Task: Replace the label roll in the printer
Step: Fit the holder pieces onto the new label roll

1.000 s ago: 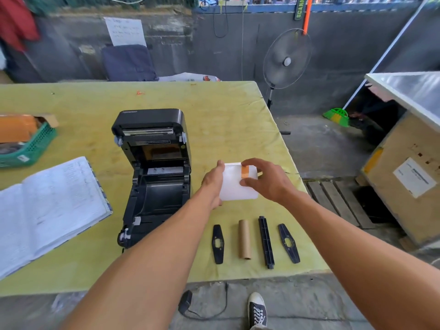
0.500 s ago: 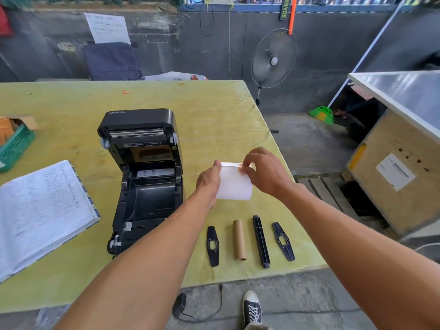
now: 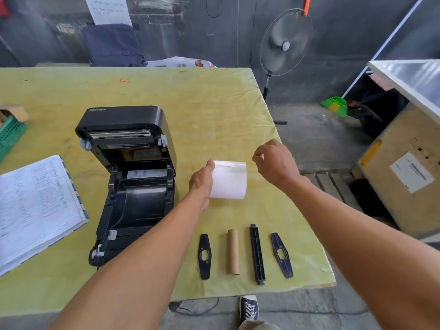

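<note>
A black label printer [image 3: 133, 186] stands on the yellow table [image 3: 214, 110] with its lid up and its roll bay bare. My left hand [image 3: 201, 184] grips the left end of a white label roll [image 3: 229, 181], held just above the table right of the printer. My right hand [image 3: 276, 163] hovers a little right of the roll, not touching it, thumb and forefinger pinched together; whether they hold anything is too small to see. Near the front edge lie a brown empty core [image 3: 232, 254], a black spindle bar [image 3: 257, 254] and two black roll guides [image 3: 204, 256] [image 3: 282, 255].
An open ledger [image 3: 33, 206] lies left of the printer, and a green basket [image 3: 10, 134] sits at the far left edge. Past the table's right edge are a standing fan [image 3: 285, 42] and a wooden crate [image 3: 404, 175]. A shoe [image 3: 248, 308] shows below the front edge.
My right hand has lifted off the roll and moved right. The orange strip seen on the roll earlier no longer shows. The left hand still holds the roll.
</note>
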The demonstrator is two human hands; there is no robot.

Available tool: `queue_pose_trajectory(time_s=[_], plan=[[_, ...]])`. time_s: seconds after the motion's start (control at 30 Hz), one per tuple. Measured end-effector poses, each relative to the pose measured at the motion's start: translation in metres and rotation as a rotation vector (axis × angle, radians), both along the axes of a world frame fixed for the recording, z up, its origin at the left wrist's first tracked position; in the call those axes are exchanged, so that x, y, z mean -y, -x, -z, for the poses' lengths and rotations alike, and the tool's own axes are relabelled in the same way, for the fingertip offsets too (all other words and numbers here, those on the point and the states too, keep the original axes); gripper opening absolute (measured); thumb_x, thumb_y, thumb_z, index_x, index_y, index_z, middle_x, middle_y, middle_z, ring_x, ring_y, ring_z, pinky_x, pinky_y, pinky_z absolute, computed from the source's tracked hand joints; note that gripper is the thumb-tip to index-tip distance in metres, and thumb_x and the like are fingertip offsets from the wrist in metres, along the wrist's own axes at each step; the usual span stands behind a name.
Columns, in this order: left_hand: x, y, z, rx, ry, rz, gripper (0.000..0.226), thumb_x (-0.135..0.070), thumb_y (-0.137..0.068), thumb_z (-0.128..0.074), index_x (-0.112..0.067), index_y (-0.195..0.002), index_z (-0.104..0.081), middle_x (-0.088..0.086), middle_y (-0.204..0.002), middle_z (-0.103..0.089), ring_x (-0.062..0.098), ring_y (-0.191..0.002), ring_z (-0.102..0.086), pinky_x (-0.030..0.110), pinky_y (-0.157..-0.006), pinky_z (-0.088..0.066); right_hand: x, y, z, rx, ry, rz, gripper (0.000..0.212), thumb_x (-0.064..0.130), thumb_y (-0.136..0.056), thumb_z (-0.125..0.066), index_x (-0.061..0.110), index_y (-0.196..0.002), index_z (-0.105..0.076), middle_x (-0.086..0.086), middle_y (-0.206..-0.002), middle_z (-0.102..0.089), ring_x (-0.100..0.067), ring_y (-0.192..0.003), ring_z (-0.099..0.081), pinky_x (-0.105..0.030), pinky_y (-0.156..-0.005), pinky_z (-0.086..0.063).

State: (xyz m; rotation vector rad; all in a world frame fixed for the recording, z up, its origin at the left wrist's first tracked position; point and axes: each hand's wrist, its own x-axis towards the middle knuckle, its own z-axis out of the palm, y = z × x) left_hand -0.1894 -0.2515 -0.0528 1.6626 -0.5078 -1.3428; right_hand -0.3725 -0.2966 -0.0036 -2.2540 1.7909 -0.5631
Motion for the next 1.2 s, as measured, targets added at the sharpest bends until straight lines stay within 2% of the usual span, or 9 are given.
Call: queue_pose_trajectory(time_s=[0.17,0.3,0.47,0.57,0.8,0.93,1.03,1.13,1.2], plan=[[0.013,0.005,0.002,-0.066,-0.008,-0.066,0.035,-0.052,-0.091,-0.051,-0.018,-0.092,-0.058,0.014,-0.111,-0.066,0.036,-0.102,-0.064,0.036,-0.074,-0.044,-0.005,0.012,0.047,-0.147,-0.086,-0.063,0.021,0.019,-0.096,-0.057,0.01,-0.102,-0.075,-0.013,-0.109,-0.062,-0.034,-0.099,-0.057,-0.041,-0.078,-0.052],[0.02,0.008,0.005,-0.073,-0.018,-0.105,0.036,-0.054,-0.09,-0.051,-0.019,-0.094,-0.058,0.013,-0.113,-0.065,0.035,-0.101,-0.064,0.038,-0.077,-0.047,-0.008,0.016,0.074,-0.255,-0.099,-0.135,0.023,0.022,-0.097,-0.055,0.01,-0.098,-0.075,-0.011,-0.102,-0.064,-0.033,-0.09,-0.057,-0.04,-0.071,-0.052],[0.02,0.01,0.011,-0.079,-0.049,-0.151,0.038,-0.054,-0.089,-0.052,-0.018,-0.096,-0.058,0.012,-0.111,-0.065,0.034,-0.099,-0.065,0.038,-0.076,-0.048,-0.015,0.021,0.102,-0.419,-0.121,-0.275,0.019,0.014,-0.096,-0.055,0.012,-0.095,-0.074,-0.005,-0.094,-0.062,-0.028,-0.083,-0.055,-0.034,-0.064,-0.041],[0.02,0.008,0.015,-0.081,-0.065,-0.162,0.034,-0.053,-0.09,-0.052,-0.02,-0.089,-0.057,0.011,-0.107,-0.066,0.034,-0.097,-0.065,0.042,-0.083,-0.051,-0.022,0.025,0.111,-0.411,-0.158,-0.297,0.023,0.014,-0.098,-0.05,0.009,-0.096,-0.072,-0.006,-0.093,-0.061,-0.027,-0.083,-0.054,-0.037,-0.069,-0.049],[0.015,0.004,0.015,-0.086,-0.065,-0.153,0.033,-0.052,-0.091,-0.052,-0.019,-0.089,-0.057,0.01,-0.1,-0.066,0.033,-0.091,-0.066,0.045,-0.084,-0.053,-0.046,0.027,0.115,-0.403,-0.216,-0.287,0.034,0.03,-0.101,-0.038,0.007,-0.103,-0.063,-0.008,-0.095,-0.055,-0.023,-0.079,-0.049,-0.036,-0.067,-0.045],[0.01,0.002,0.004,-0.066,-0.05,-0.138,0.034,-0.053,-0.091,-0.052,-0.019,-0.089,-0.057,0.012,-0.103,-0.066,0.035,-0.094,-0.066,0.038,-0.072,-0.051,-0.048,0.026,0.107,-0.405,-0.324,-0.239,0.036,0.031,-0.101,-0.039,0.007,-0.097,-0.066,-0.005,-0.091,-0.051,-0.023,-0.074,-0.053,-0.034,-0.066,-0.047],[0.004,-0.001,-0.004,-0.069,-0.033,-0.12,0.035,-0.054,-0.09,-0.052,-0.019,-0.089,-0.057,0.013,-0.105,-0.066,0.036,-0.096,-0.066,0.038,-0.073,-0.05,-0.043,0.021,0.086,-0.102,-0.448,-0.083,0.038,0.036,-0.097,-0.05,0.01,-0.076,-0.067,-0.006,-0.082,-0.059,-0.026,-0.073,-0.057,-0.031,-0.063,-0.043],[-0.005,-0.007,-0.015,-0.067,-0.014,-0.09,0.035,-0.054,-0.09,-0.052,-0.019,-0.089,-0.057,0.014,-0.106,-0.066,0.035,-0.093,-0.065,0.035,-0.07,-0.048,-0.048,0.005,0.054,0.568,-0.541,0.052,0.037,0.048,-0.091,-0.061,0.017,-0.106,-0.072,0.002,-0.091,-0.069,-0.019,-0.084,-0.064,-0.032,-0.071,-0.049],[-0.011,-0.011,-0.022,-0.058,-0.007,-0.076,0.037,-0.054,-0.091,-0.051,-0.018,-0.094,-0.058,0.015,-0.109,-0.066,0.034,-0.09,-0.065,0.034,-0.07,-0.046,-0.056,-0.01,0.034,0.81,-0.604,0.021,0.055,0.059,-0.081,-0.066,0.022,-0.121,-0.064,0.002,-0.109,-0.068,-0.017,-0.097,-0.066,-0.033,-0.076,-0.054]])
